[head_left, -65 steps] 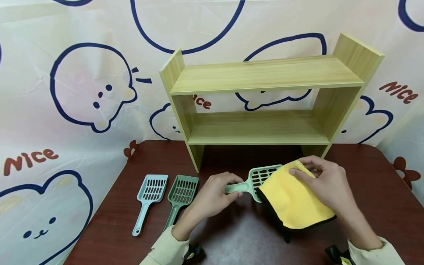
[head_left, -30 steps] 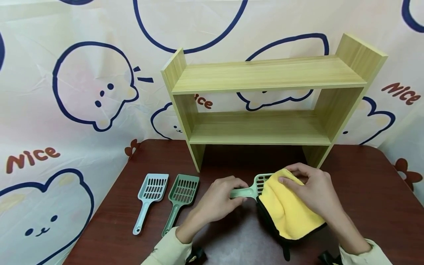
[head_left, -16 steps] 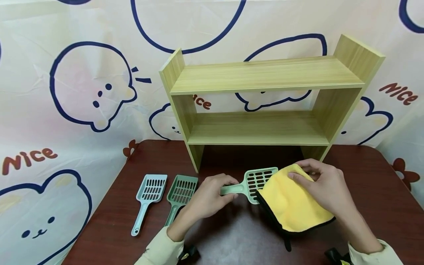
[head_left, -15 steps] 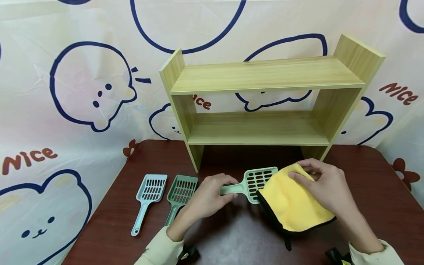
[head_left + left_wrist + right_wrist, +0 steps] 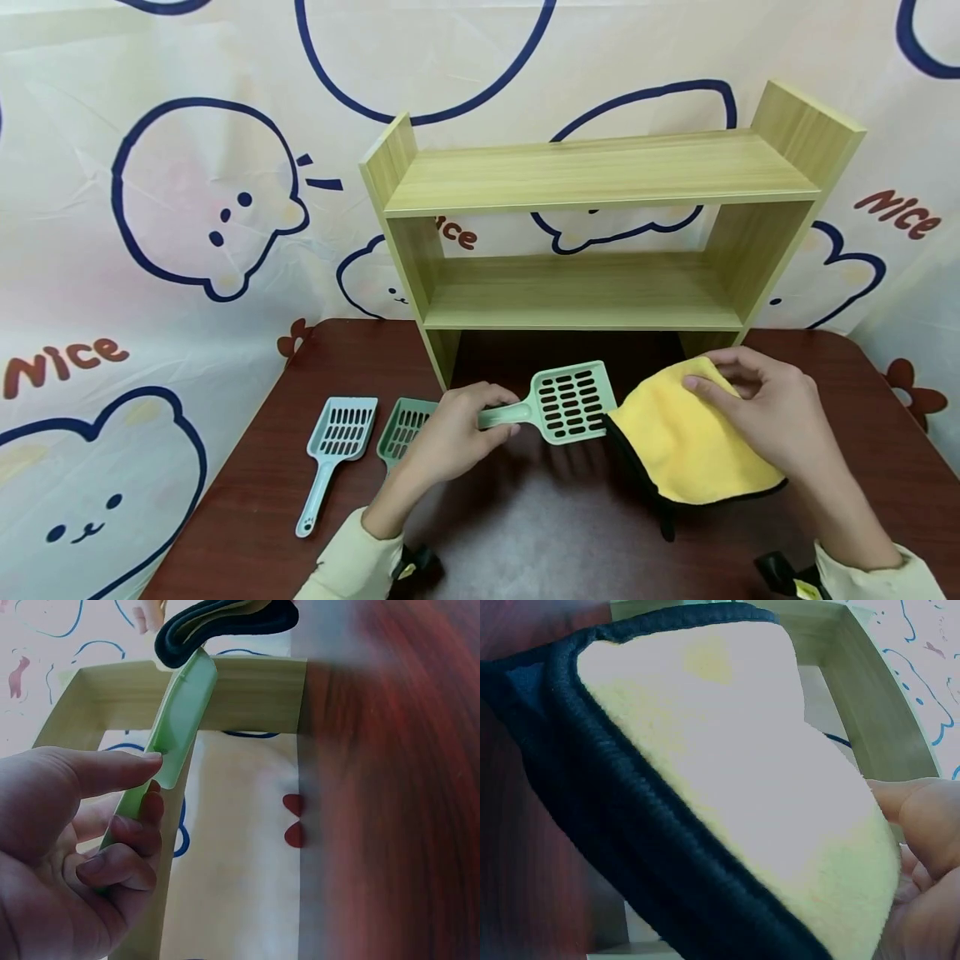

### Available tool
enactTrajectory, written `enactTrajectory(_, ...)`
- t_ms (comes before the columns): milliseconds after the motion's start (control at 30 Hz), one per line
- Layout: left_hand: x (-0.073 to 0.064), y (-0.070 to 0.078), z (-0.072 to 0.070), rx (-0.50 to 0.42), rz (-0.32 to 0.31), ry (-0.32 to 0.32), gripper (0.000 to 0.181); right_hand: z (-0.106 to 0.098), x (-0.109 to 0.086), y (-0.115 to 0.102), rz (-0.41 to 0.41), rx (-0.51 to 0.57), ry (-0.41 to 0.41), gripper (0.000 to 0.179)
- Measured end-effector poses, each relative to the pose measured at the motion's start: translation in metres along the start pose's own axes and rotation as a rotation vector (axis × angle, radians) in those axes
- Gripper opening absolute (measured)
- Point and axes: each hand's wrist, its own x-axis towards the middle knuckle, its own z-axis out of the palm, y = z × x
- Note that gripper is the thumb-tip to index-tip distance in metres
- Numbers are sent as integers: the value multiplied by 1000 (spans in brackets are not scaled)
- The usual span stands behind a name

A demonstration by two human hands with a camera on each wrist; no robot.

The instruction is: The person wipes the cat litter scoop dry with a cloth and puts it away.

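My left hand (image 5: pixel 457 429) grips the handle of a light green slotted litter scoop (image 5: pixel 573 402), held above the table with its blade pointing right. In the left wrist view, fingers curl round the scoop's handle (image 5: pixel 131 806). My right hand (image 5: pixel 783 408) pinches a folded yellow cloth (image 5: pixel 693 437) with black edging. The cloth's left corner meets or overlaps the blade's lower right corner; whether they touch, I cannot tell. In the right wrist view the cloth (image 5: pixel 742 750) fills most of the picture and hides the scoop.
A pale blue litter scoop (image 5: pixel 341 429) lies on the left of the dark red-brown table (image 5: pixel 540 533). Beside it lies a darker green scoop (image 5: pixel 405 425), its handle hidden behind my left arm. A wooden two-tier shelf (image 5: pixel 585 292) stands behind, against a patterned wall covering.
The cloth has shifted left over the blade, then back right, ending further right and baring nearly the whole blade. My left hand with the scoop has moved slightly left.
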Motion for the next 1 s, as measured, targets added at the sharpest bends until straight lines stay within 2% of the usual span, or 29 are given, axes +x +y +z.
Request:
enactTrajectory(200,0,-2,-10,-16,-24,28,19,-11,3,7,67,11,-6,40)
enactTrajectory(400,0,-1,-10,-49,-13,20,19,-11,3,7,114,115,-47,46)
enactTrajectory(600,0,2,-2,-112,12,21,21,3,2,2,138,355,-167,45)
enactTrajectory(867,2,5,7,-172,49,46,23,22,-3,-2,159,845,-350,26)
enactTrajectory(1000,3,7,10,-218,37,50,21,30,-6,-6,120,970,-396,24)
